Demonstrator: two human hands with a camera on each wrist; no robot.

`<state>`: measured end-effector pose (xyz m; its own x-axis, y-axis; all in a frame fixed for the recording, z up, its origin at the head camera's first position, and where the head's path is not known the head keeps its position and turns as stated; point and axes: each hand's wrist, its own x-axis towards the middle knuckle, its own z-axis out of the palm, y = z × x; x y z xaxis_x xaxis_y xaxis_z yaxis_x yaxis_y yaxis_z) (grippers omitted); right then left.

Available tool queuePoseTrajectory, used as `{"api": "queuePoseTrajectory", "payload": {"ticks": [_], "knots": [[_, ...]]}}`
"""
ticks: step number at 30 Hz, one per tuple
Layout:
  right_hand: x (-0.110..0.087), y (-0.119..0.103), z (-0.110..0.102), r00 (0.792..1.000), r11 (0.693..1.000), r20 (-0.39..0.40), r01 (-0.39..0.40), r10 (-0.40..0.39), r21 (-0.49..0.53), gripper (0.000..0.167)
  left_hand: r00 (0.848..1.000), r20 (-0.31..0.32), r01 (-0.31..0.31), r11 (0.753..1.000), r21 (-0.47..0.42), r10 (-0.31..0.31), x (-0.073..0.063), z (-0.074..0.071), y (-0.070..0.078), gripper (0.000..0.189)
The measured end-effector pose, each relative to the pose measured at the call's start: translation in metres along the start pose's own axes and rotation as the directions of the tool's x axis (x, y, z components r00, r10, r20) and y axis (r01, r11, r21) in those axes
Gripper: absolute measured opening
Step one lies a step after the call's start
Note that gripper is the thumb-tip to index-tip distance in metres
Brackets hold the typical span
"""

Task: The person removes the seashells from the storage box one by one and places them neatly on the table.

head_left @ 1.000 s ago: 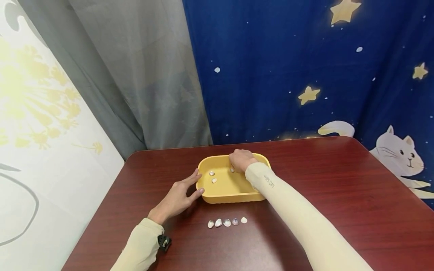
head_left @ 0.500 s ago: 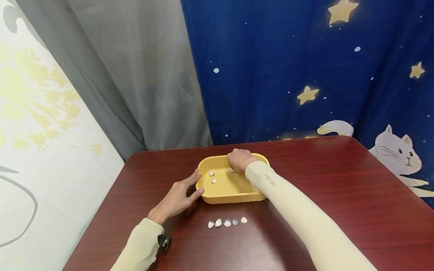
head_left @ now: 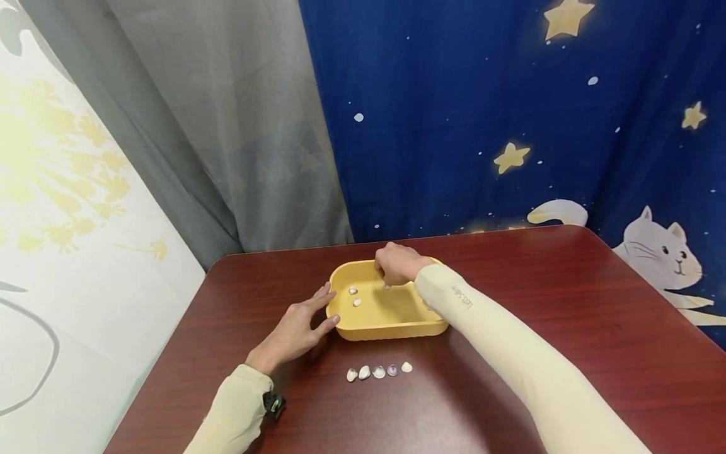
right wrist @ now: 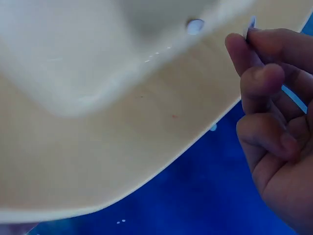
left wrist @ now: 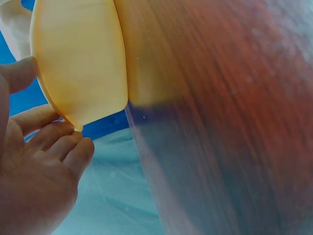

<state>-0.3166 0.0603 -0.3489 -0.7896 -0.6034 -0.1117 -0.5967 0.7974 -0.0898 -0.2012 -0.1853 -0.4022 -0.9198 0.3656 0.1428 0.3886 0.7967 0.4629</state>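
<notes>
A yellow tray (head_left: 391, 329) with rounded corners stands on the table. My left hand (head_left: 292, 334) rests on its left end, thumb and fingers spread over the rim; the left wrist view shows the fingertips (left wrist: 63, 137) touching the tray's edge. My right hand (head_left: 397, 263) is over the tray's back part. Between thumb and index finger it pinches a small pale seashell (right wrist: 251, 23), seen edge-on in the right wrist view, with the other fingers curled. Inside the tray lie a seashell (head_left: 353, 291) and a second seashell (head_left: 357, 302); my right forearm hides part of the tray.
A row of several seashells (head_left: 379, 372) lies on the dark red table (head_left: 567, 302) in front of the tray. Behind the table's back edge hang a grey curtain (head_left: 272, 157) and a blue star-patterned curtain (head_left: 425, 126).
My right hand has lifted slightly and shifted a little left, now with a seashell between its fingertips. My left hand and the tray have stayed in place.
</notes>
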Motion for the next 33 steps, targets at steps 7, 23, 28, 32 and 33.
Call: {"api": "queuePoseTrajectory", "payload": {"ticks": [7,23,28,32,33], "knots": [[-0.011,-0.003,-0.013,0.998,0.997,-0.009,0.063,-0.063,0.043,0.008,1.0,0.004,0.009,1.0,0.003,-0.009,0.001,-0.001,0.0,0.066],[-0.048,-0.011,-0.022,0.977,0.964,-0.111,0.201,-0.184,0.173,0.012,1.0,0.014,0.025,1.0,-0.016,-0.025,0.001,-0.001,0.002,0.066],[-0.058,-0.015,-0.021,0.964,0.951,-0.14,0.25,-0.226,0.184,0.014,1.0,0.018,0.026,0.999,-0.02,-0.026,0.001,-0.001,0.002,0.066],[-0.065,-0.022,-0.02,0.949,0.94,-0.176,0.293,-0.263,0.174,0.016,1.0,0.006,0.009,1.0,-0.015,-0.009,0.001,-0.001,0.001,0.065],[-0.066,-0.024,-0.019,0.945,0.937,-0.179,0.303,-0.273,0.174,0.016,1.0,0.003,0.006,1.0,-0.015,-0.006,0.0,-0.001,0.001,0.064]]}}
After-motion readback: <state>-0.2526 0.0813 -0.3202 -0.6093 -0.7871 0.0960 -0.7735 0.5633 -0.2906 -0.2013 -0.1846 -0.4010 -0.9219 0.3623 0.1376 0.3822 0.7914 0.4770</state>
